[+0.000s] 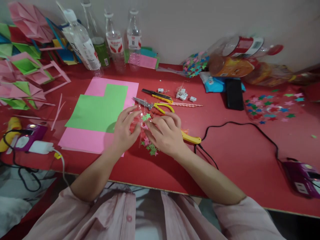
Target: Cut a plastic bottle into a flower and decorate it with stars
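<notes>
Between my hands is a clear plastic piece with petal-like arms, and a green paper star point(146, 117) shows at its middle. My left hand point(127, 128) curves around its left side, fingertips at the plastic. From the right, my right hand point(167, 131) has its fingers bent in against the same piece; what the fingertips press is partly hidden. Small pink and green paper stars point(150, 148) lie in a pile just below. Scissors with yellow handles point(152, 105) and a yellow-and-black utility knife point(157, 95) lie beyond my fingers.
Green point(97, 110) and pink sheets point(82, 141) lie left. A yellow-handled tool point(191, 137) with a black cord point(235, 123) is at the right. Bottles point(115, 43) stand behind; a phone point(234, 94), bagged stars point(272, 106) and purple power strips point(301, 178) are around.
</notes>
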### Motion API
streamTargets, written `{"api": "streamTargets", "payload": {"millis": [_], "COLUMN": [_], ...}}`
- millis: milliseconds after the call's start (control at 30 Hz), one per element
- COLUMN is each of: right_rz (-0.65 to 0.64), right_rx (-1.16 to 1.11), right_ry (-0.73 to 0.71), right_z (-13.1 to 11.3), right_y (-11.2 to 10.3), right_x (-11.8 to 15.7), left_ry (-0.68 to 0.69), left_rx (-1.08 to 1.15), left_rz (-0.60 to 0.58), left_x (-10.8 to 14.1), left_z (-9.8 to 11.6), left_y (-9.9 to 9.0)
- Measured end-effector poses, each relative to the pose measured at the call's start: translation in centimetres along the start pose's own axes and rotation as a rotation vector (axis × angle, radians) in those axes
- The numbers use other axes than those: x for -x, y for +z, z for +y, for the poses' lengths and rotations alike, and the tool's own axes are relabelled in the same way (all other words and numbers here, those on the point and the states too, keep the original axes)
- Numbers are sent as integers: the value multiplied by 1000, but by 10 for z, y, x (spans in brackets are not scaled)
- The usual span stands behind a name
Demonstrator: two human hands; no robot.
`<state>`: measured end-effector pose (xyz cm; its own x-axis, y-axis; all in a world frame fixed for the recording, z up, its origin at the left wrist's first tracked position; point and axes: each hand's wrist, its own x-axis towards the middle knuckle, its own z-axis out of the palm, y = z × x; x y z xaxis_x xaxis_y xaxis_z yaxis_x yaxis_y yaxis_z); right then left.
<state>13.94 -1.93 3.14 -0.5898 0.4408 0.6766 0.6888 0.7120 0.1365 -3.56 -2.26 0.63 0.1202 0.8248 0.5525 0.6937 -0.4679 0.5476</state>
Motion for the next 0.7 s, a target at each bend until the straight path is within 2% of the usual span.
{"api": "streamTargets", "payload": {"millis": [433,700], "right_rz": [-7,-54], "right_rx": [-16,-76], "right_ry": [-21,47], "right_z": [1,3], "right_y": [3,-1], "right_x": [2,0], "left_ry": [16,21], "left_rx": [30,33], "left_rz": [-1,6], "left_x": [1,0], "left_z": [1,3], "left_y": [2,0]}}
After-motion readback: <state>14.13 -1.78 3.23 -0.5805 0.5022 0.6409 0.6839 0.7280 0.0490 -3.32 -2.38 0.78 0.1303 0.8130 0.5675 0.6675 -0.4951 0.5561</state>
